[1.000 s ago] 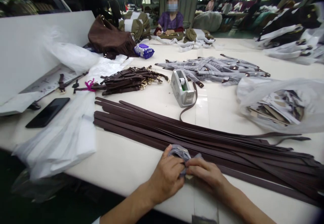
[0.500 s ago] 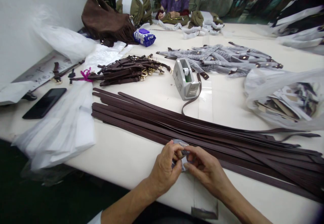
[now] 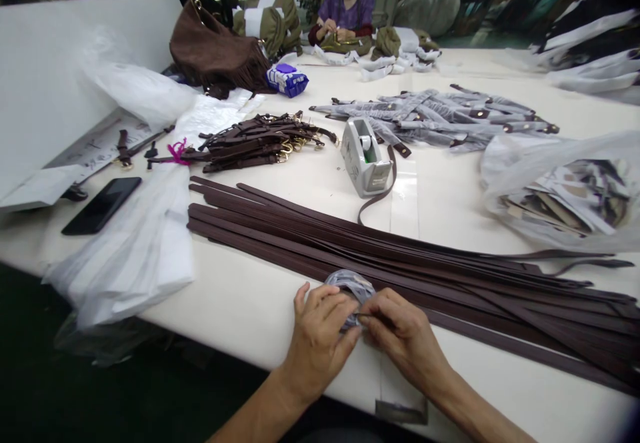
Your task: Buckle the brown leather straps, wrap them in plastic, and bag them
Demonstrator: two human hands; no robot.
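Near the front edge of the table is a coiled strap (image 3: 347, 284) wrapped in greyish plastic film. My left hand (image 3: 320, 326) lies over its left side and holds it, with the thumb below and the fingers bent across the top. My right hand (image 3: 397, 326) pinches a thin dark end at the coil's right side; the fingertips partly hide it. Just behind both hands stretches a bundle of long dark brown leather straps (image 3: 300, 229).
Beyond the straps stand a grey tape dispenser (image 3: 367, 159), brown straps with buckles (image 3: 255, 143) and plastic-wrapped straps (image 3: 430, 116). A phone (image 3: 103, 206) and white plastic sleeves (image 3: 150, 249) lie left, a bag of scraps (image 3: 565, 196) right. A co-worker (image 3: 345, 13) sits opposite.
My left hand has turned and opened out flatter over the coil, so more of the coil shows. My right hand now pinches a dark end. The view has shifted slightly left.
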